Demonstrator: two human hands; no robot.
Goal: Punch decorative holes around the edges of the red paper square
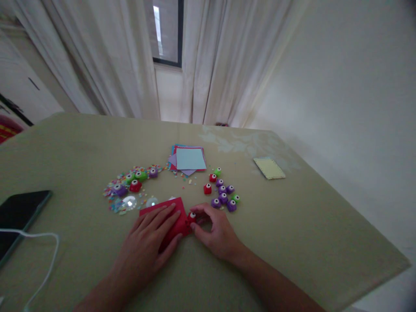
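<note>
My left hand [150, 237] lies flat with fingers spread on a red paper sheet [180, 218] on the table. My right hand [213, 229] curls around a small red paper punch [191, 216] at the sheet's right edge, thumb and forefinger pinching it. Just beyond my right hand sits a cluster of small purple, red and green punches [223, 194]. A second group of punches [135, 182] lies to the left among scattered confetti.
A stack of coloured paper squares [189, 159] lies at the table's middle. A pale yellow pad [269, 168] is at the right. A dark phone [20, 215] with a white cable [45, 255] lies at the left edge. Curtains hang behind the olive table [292, 225].
</note>
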